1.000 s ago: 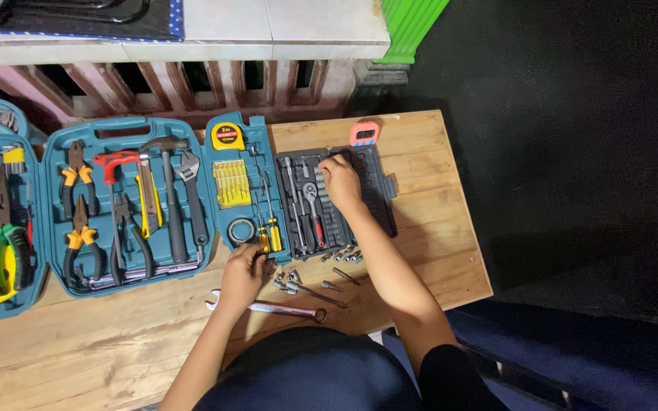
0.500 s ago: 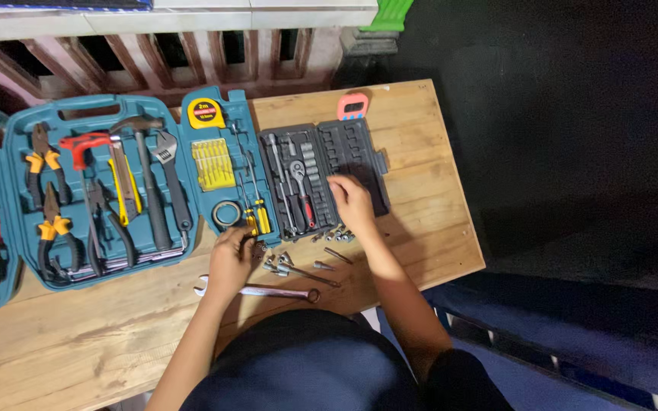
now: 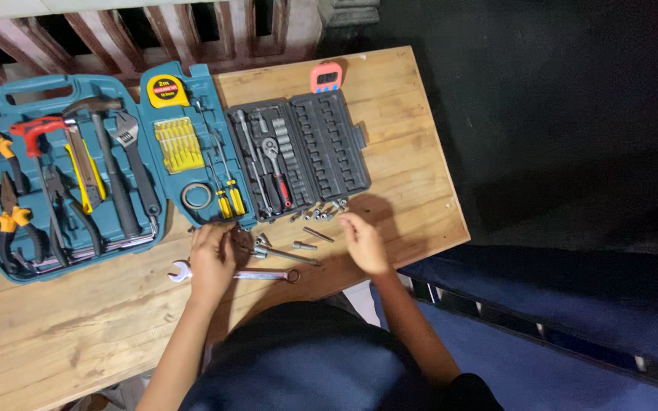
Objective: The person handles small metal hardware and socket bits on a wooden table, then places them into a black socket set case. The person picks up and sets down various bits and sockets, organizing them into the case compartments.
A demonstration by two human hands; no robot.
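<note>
Your left hand (image 3: pixel 211 259) lies palm down at the lower centre of the frame, on the wooden table (image 3: pixel 413 152), covering the middle of a combination wrench (image 3: pixel 268 275) whose two ends stick out on either side of it. The fingers lie close together and reach toward a small heap of metal bits (image 3: pixel 253 243) just past the fingertips; you cannot tell whether they grip anything.

Your right hand (image 3: pixel 363 242) rests a little to the right, fingers loosely curled and close together, over bare wood. Whether it holds a piece is hidden from view. Just above it, a row of loose sockets (image 3: pixel 321 212) lies along the near edge of the open dark grey socket case (image 3: pixel 298 156), with a thin extension bar (image 3: pixel 318 234) between the two hands.

Left of the socket case sits the big teal tool case (image 3: pixel 184 95), open, filling the upper left of the frame with a hammer (image 3: pixel 104 152), pliers (image 3: pixel 9 221), an adjustable wrench (image 3: pixel 135 164), a yellow tape measure (image 3: pixel 167 91) and yellow-handled screwdrivers (image 3: pixel 230 199). A small pink timer (image 3: pixel 327 78) stands at the top edge of the table.
</note>
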